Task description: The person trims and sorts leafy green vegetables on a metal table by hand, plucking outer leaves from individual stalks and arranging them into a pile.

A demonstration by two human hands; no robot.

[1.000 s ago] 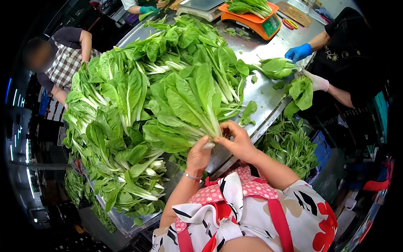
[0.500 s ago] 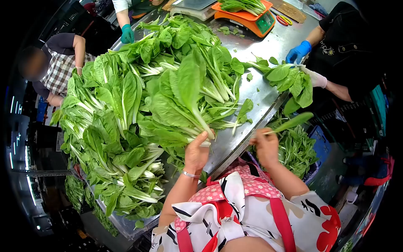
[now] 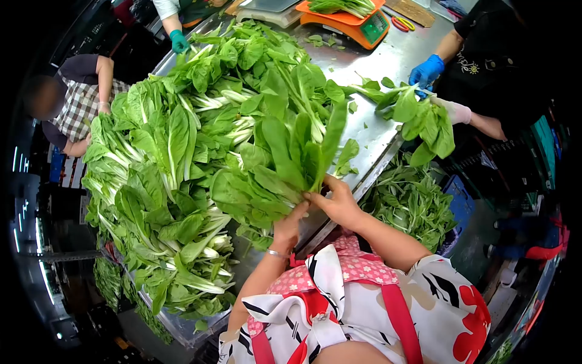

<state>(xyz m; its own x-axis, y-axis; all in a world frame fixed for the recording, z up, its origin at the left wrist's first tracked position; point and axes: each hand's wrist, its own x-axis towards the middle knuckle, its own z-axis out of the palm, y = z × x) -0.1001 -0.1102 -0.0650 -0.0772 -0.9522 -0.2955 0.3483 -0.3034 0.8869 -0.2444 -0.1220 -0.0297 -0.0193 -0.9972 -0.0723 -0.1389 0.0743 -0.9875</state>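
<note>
A leafy green bunch (image 3: 273, 176) is gripped at its stem end by my left hand (image 3: 290, 225), which wears a metal bracelet at the wrist. My right hand (image 3: 337, 205) pinches the same bunch at its base, close beside the left, with the fingertips partly hidden by leaves. Under and beyond the bunch spreads a large pile of leafy greens (image 3: 176, 139) with pale stems on the metal table (image 3: 357, 73).
An orange scale (image 3: 364, 31) bearing greens and red-yellow scissors (image 3: 402, 23) are at the back. A co-worker's blue-gloved hand (image 3: 426, 74) holds greens at right. Loose leaves (image 3: 412, 203) fill a crate beside the table. Other people stand at left and far left back.
My right hand has come back from over the crate, without the single leaf, to the bunch in my left hand. The bunch has turned, its leaves more upright. The blue-gloved co-worker's greens have shifted slightly.
</note>
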